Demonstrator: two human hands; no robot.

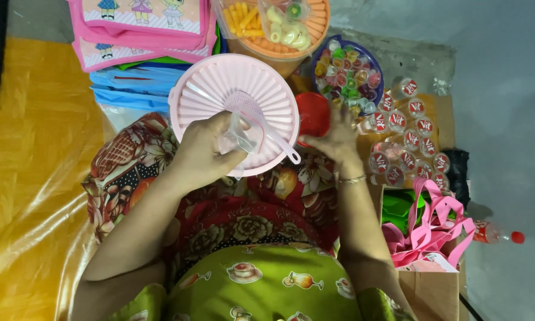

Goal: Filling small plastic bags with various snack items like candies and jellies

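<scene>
Head view, frame centre: left hand [205,151] fingers clamped on a clear plastic wrapper [239,137] over the pink ribbed plate [220,86]; right hand [337,139] fingers curled touching a red lid [311,114].

Left hand [205,151] gripping pink ribbed lid [235,110], right hand [337,139] at red cup [312,116]

right hand [337,139]: fingertips are hiding behind the red lid [312,116], so its grip is staying unclear
pink bags [142,27]: top edge is cutting them off
orange tub [279,27]: top is running out of frame
clear wrap [239,138]: contents are proving too blurred to tell
</scene>
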